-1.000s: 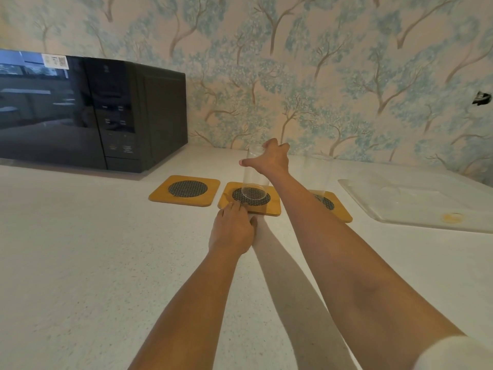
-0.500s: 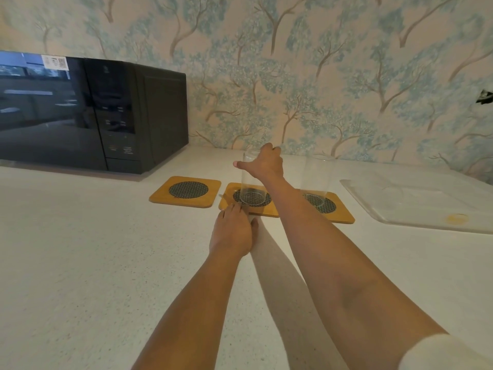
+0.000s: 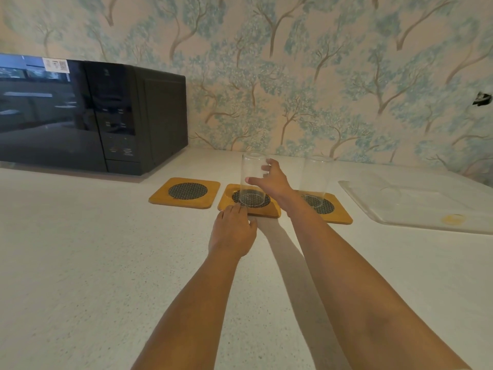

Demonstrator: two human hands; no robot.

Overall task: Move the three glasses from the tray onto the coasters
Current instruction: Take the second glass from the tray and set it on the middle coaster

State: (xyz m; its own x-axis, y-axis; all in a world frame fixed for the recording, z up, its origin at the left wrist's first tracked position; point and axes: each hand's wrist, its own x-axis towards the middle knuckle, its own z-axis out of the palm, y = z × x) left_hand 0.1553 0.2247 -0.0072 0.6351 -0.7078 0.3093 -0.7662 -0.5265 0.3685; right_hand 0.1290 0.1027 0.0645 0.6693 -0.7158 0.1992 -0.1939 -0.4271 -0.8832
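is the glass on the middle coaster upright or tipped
Upright. The glass stands with its base flat on the middle coaster, sides vertical, rim on top, right hand open beside it.

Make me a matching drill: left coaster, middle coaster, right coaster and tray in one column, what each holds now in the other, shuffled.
Things:
1. left coaster
2. middle coaster
3. right coaster
4. tray

States:
A. one glass, no hand near it
B. a glass lying down
C. bare, no glass
D. one glass, the left hand at its near edge, the right hand open beside the glass

Pairs: 1-C, 2-D, 3-A, 4-B
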